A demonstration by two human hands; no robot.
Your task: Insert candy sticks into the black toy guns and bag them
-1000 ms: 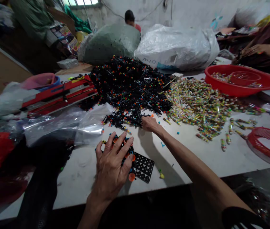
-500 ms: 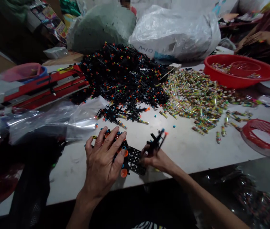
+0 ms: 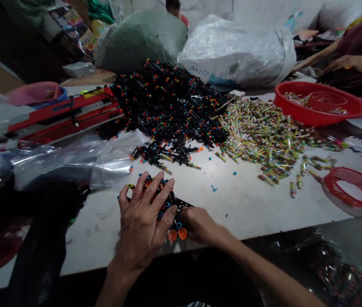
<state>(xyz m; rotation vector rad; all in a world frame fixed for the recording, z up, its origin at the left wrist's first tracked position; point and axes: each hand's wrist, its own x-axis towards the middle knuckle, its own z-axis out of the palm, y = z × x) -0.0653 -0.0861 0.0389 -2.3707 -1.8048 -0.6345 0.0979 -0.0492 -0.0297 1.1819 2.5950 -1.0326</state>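
Observation:
My left hand (image 3: 145,213) lies with fingers spread over a row of small black toy guns, resting on them. The toy guns have orange cups (image 3: 182,233) and blue rings at the ends nearest me. Under them, a black perforated rack (image 3: 182,202) shows only partly between my hands. My right hand (image 3: 198,224) is closed at the rack's right end, beside the last cup. Its fingers are curled around a toy gun, mostly hidden by the hand. A small blue plastic piece (image 3: 214,188) lies beyond my right hand.
A large heap of black toy guns (image 3: 168,102) is at the back, with candy-filled tubes (image 3: 260,128) to its right. A red basin (image 3: 321,115) and red basket (image 3: 356,192) stand at right. Plastic bags (image 3: 72,162) and a red sealer-like device (image 3: 66,115) lie left. Another person's hand (image 3: 343,63) is at upper right.
My right hand has brought the toy gun down and left onto the rack, beside my left hand. A second orange cup now shows there, and a small blue piece lies on the table.

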